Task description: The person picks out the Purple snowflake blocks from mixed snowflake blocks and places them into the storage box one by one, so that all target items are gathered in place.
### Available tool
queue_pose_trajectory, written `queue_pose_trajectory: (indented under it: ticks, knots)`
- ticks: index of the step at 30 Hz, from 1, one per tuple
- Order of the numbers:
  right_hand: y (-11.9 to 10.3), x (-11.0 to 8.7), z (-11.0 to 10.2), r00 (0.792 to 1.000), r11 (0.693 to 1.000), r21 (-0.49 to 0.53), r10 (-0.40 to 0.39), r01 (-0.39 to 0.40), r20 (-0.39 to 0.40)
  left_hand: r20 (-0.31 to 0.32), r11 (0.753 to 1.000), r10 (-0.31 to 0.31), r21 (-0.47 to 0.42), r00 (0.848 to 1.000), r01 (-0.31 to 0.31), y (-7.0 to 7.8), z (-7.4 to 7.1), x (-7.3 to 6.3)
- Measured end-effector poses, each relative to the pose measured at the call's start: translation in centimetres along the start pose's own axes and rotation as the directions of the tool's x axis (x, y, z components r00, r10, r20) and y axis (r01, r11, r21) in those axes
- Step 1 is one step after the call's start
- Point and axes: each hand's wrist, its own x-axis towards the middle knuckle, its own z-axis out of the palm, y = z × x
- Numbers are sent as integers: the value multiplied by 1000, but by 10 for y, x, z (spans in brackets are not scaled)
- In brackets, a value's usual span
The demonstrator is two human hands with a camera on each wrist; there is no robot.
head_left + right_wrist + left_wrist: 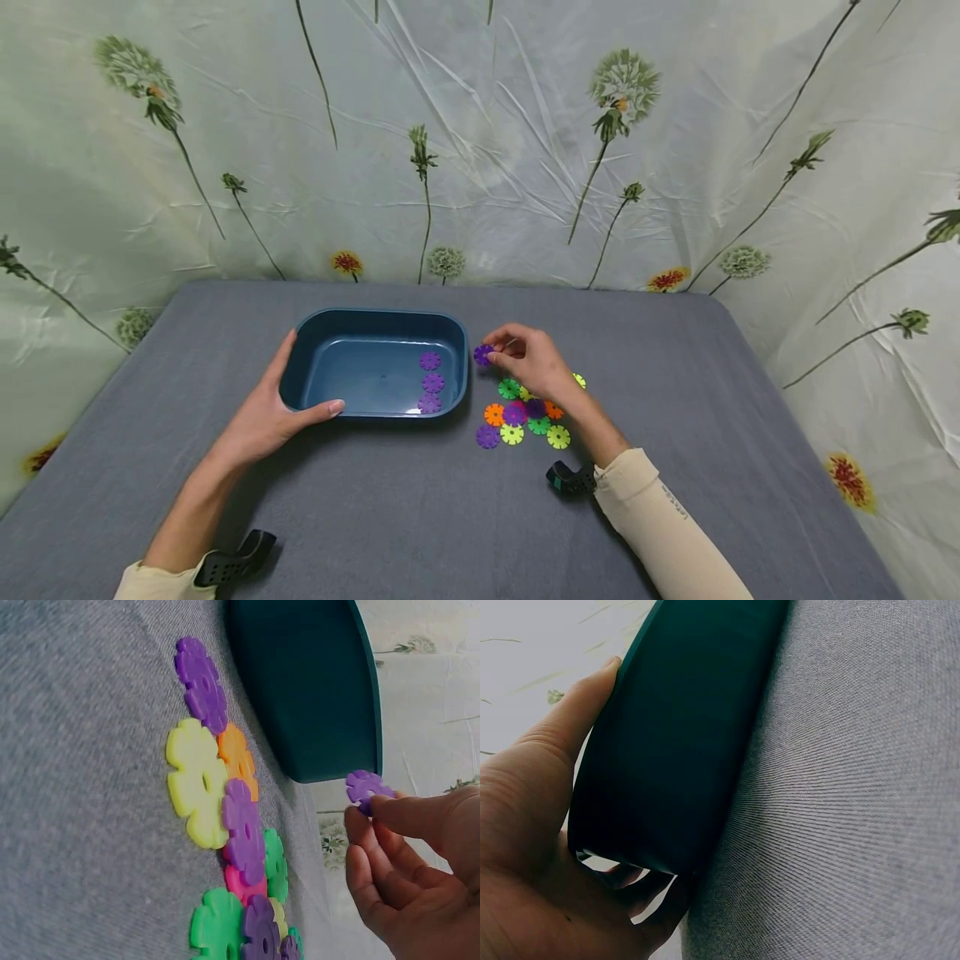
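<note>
A blue plastic basin [375, 415] stands on the cloth-covered table, with several purple notched discs [432, 382] lying inside by its right wall. My left hand [258, 421] grips the basin's left end, the thumb on the front rim and the fingers round the side; in the left wrist view the basin's outer wall [667, 735] fills the grasp. Just right of the basin, my right hand [531, 360] pinches one purple flower-shaped disc [366, 787] between thumb and fingertips, above the table. Below that hand lies a loose pile of plastic discs in yellow [196, 784], orange, green, pink and purple.
Grey cloth [420, 517] covers the table. A pale curtain with dandelion prints [510, 167] hangs behind the far edge. Black wrist straps [236, 558] show at both sleeves.
</note>
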Motion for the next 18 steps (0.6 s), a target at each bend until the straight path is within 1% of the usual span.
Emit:
queue_pose_trajectory:
  ticks: [3,8,18]
  knots:
    - [-1,1,0,1000,999,41,-1,2,-28,0,1000,-2,-3,1000,2,0,0,0]
    - [-3,1,1,998,995,95,-26,32,-59,3,1000,-3,-1,1000,3,0,1,0]
    - [-11,4,7,990,986,133,-86,101,-112,4,1000,-3,-6,1000,3,-1,0,0]
